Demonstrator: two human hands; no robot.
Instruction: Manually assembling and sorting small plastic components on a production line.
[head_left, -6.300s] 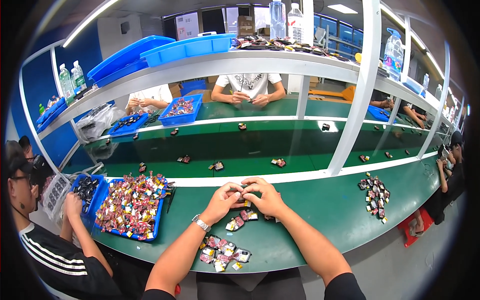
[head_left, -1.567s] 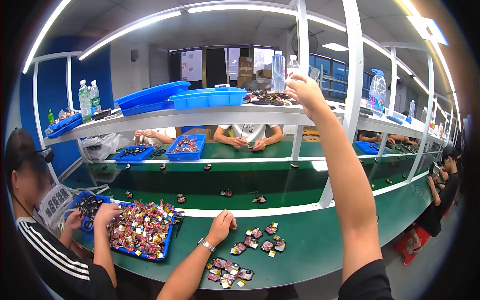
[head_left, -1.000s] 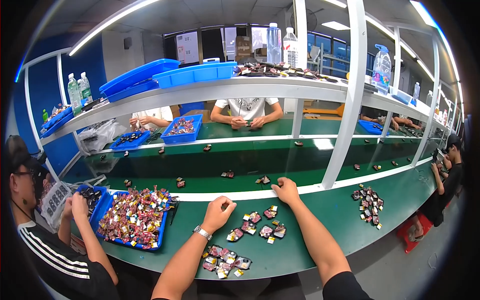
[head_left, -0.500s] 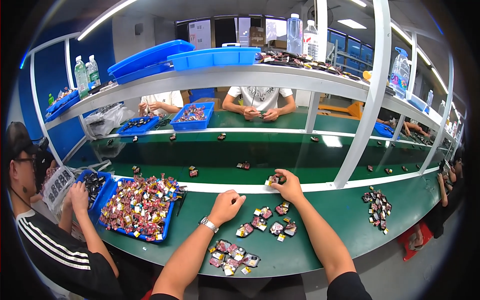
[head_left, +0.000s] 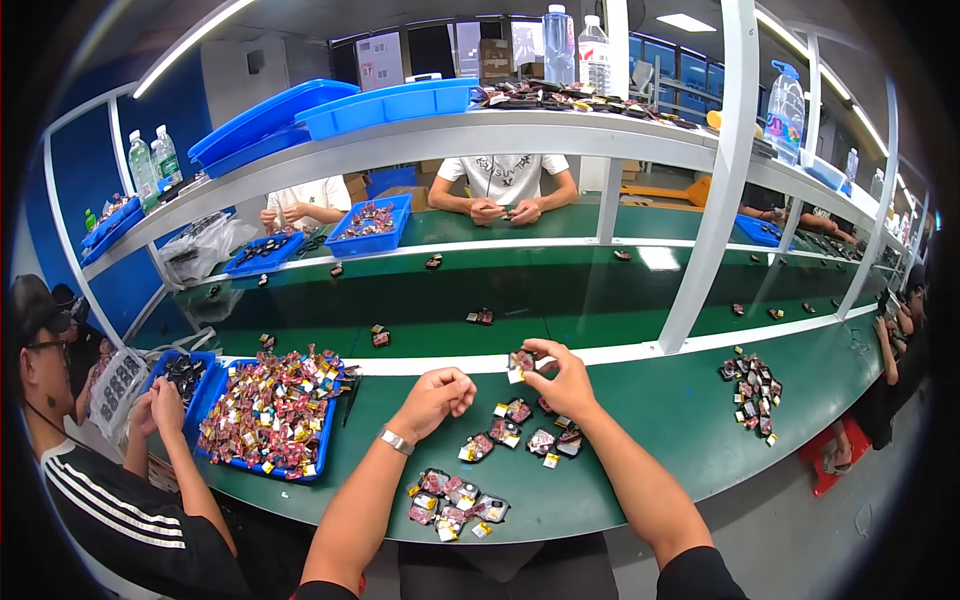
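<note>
Thumb and fingers of my right hand pinch a small electronic module, a red circuit board with a white and yellow part in a dark case. It is held up over the bench's white far rail. To the left, my left hand hovers over the green bench with its fingers curled closed; whatever they may hold is hidden. Below the hands lies a loose group of similar modules, partly behind my right hand. Nearer the front edge is another cluster of modules.
A blue tray heaped with red boards stands left, beside a co-worker's hands. More modules lie to the right. Beyond the rail, a green belt carries scattered modules. A white post and overhead shelf bound the far side.
My right hand has lifted the module from near the rail and tilted it up. My left hand's fingers have turned toward the right hand. The view has shifted slightly.
</note>
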